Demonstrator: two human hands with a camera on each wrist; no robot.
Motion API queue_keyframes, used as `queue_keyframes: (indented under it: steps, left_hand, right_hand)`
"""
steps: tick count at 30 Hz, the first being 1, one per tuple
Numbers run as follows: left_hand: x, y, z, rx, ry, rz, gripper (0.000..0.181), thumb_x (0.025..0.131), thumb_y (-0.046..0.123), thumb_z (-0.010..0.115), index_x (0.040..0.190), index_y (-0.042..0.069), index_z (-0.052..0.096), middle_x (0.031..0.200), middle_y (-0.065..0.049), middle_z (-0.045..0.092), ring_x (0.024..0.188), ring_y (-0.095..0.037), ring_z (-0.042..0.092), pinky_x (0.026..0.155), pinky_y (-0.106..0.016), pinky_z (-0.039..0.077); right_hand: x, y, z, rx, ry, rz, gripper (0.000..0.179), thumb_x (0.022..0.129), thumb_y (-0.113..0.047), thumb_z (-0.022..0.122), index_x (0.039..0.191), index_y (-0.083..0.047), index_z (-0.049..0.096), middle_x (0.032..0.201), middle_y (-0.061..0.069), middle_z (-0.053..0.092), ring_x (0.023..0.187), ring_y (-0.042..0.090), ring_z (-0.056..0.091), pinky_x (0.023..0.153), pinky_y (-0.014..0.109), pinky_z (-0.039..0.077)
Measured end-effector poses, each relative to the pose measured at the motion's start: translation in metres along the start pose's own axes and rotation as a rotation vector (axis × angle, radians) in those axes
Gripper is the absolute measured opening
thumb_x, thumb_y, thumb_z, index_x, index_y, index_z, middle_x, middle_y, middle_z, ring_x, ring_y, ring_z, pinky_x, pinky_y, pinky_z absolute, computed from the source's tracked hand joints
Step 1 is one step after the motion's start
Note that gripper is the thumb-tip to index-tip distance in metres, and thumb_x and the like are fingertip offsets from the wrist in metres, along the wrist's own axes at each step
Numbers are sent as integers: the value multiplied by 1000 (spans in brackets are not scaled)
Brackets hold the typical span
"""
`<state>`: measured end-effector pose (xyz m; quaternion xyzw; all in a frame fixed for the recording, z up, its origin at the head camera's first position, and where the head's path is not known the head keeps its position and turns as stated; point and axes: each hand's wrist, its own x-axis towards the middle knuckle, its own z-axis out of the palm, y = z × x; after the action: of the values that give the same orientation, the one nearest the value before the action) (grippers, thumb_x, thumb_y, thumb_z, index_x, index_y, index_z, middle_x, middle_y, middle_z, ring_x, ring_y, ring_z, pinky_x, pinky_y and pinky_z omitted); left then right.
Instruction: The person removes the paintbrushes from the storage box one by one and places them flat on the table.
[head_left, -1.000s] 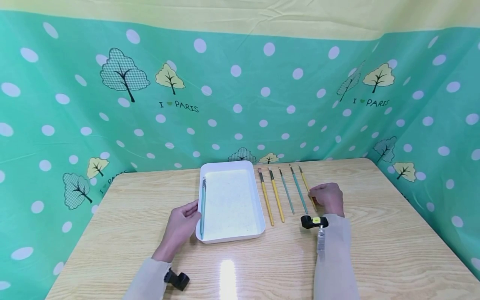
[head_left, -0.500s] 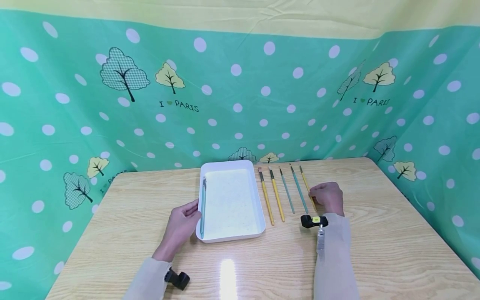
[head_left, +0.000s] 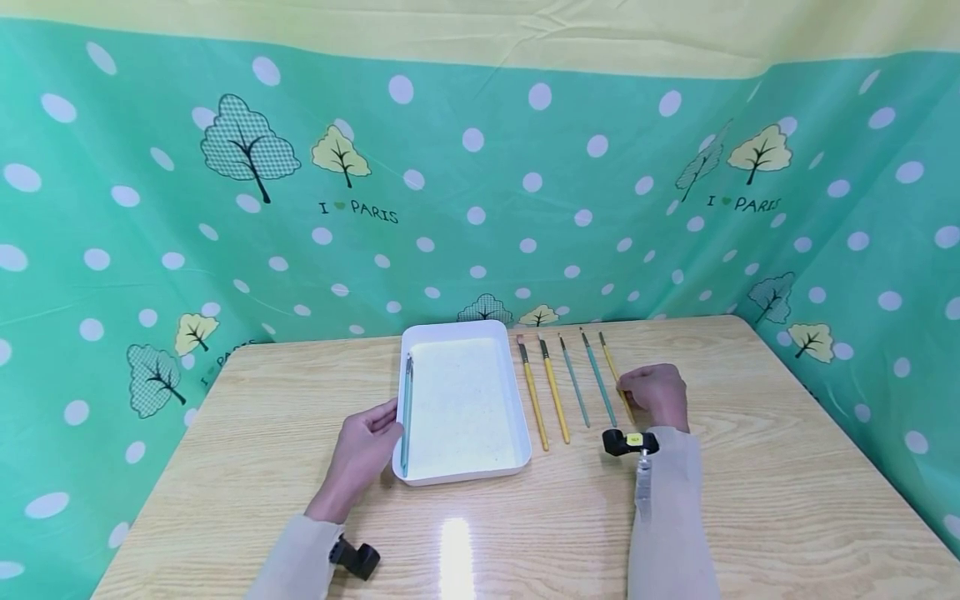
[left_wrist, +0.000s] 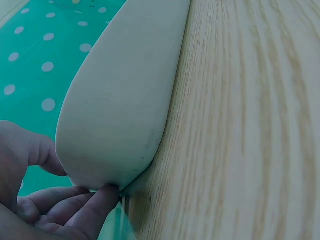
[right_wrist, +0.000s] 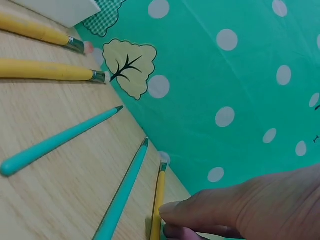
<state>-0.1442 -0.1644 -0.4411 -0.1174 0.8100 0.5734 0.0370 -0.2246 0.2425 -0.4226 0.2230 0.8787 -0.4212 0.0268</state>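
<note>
My left hand grips the left wall of a white rectangular tray, thumb at the rim and fingers against the outside. The left wrist view shows the tray's outer wall between thumb and fingertips. Inside, along the left wall, lie teal paintbrushes close together. Over on the right, my right hand pinches the handle of a slim yellow paintbrush, the rightmost in a row. Its bristle end points away from me, and its lower handle is partly hidden by the fingers.
Between tray and right hand lie two thick yellow paintbrushes and two teal paintbrushes, roughly side by side on the wooden table. A green dotted curtain stands behind the table's far edge and along both sides.
</note>
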Motion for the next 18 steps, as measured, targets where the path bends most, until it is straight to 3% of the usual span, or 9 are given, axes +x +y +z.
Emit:
queue_keyframes:
  steps: [6, 12, 18]
  left_hand:
    - [0, 0, 0, 9, 2, -3, 51, 99, 13, 53, 149, 5, 50, 152, -16, 53, 140, -31, 53, 112, -38, 50]
    - [0, 1, 0, 8, 2, -4, 51, 99, 12, 53, 149, 4, 50, 152, -16, 53, 140, -31, 53, 112, -38, 50]
    - [0, 0, 0, 4, 1, -1, 51, 99, 12, 53, 149, 4, 50, 152, -16, 53, 140, -30, 54, 112, -37, 50]
  right_hand:
    - [-2, -1, 0, 38, 17, 1, 23, 91, -12, 69, 106, 4, 76, 89, 13, 75, 77, 19, 64, 59, 23, 48]
    - [-2, -5, -1, 88, -48, -7, 29, 95, -19, 67, 116, 0, 74, 102, 13, 73, 82, 19, 61, 67, 25, 50]
    - [2, -10, 2, 162, -87, -39, 28, 95, -20, 68, 116, -2, 74, 100, 9, 73, 80, 16, 62, 71, 26, 54]
